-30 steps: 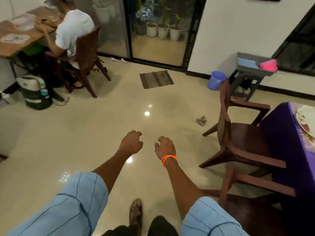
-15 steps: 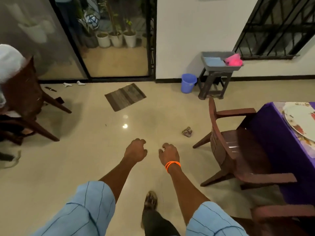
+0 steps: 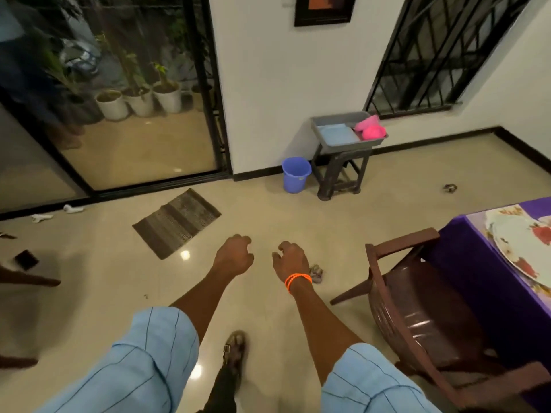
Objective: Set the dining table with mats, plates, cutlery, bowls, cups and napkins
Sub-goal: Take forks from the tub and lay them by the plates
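Both forearms are held out in front of the body above the tiled floor. The left hand is seen from the back with its fingers curled loosely inward, and nothing is held in it. The right hand, marked by an orange wristband, is likewise loosely curled and nothing is gripped. The two hands are near each other but not touching. At the right edge, the dining table is covered by a purple cloth, and a floral plate is seen resting on a patterned mat at its near corner; the rest of the tabletop is cut off by the frame. A brown chair is placed just beside the table. Against the far wall, a grey tray is set on a dark stool; blue items and pink items are held in it, their kind not discernible. A blue bucket is stood just left of the stool. A striped doormat is laid near the glass door.
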